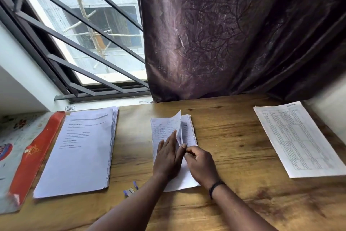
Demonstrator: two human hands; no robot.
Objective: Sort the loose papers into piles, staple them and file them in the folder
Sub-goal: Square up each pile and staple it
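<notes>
Head-camera view looks down on a brown wood-grain table point(234, 137) set against a barred window point(78, 30) and a dark purple leaf-patterned curtain point(234, 30). At the table's middle lies a small stack of handwritten lined sheets point(162, 129), its long edges running away from the person. The left hand point(167, 157) lies flat and open on the lower part of that stack, fingers spread and pressing the paper down, gripping nothing. The right hand point(200, 163), with a black band point(215, 186) at the wrist, is curled, and its thumb and fingertips pinch the lower edge of the top sheet, whose right half is lifted and folded upward so that the pages beneath show. To the left, well apart from the hands, a thick pile of white printed papers point(80, 152) rests with its left edge over a red card folder point(35, 154) that lies open near the table's left side, on a patterned plastic cover point(11, 137). A small blue and silver stapler point(131, 190) sits just beside the left forearm, between the thick pile and the middle stack. At the far right a single printed table sheet point(299, 139) lies angled, its lower right corner reaching the table's edge. Bare wood stays open between the middle stack and that sheet, and along the near edge.
</notes>
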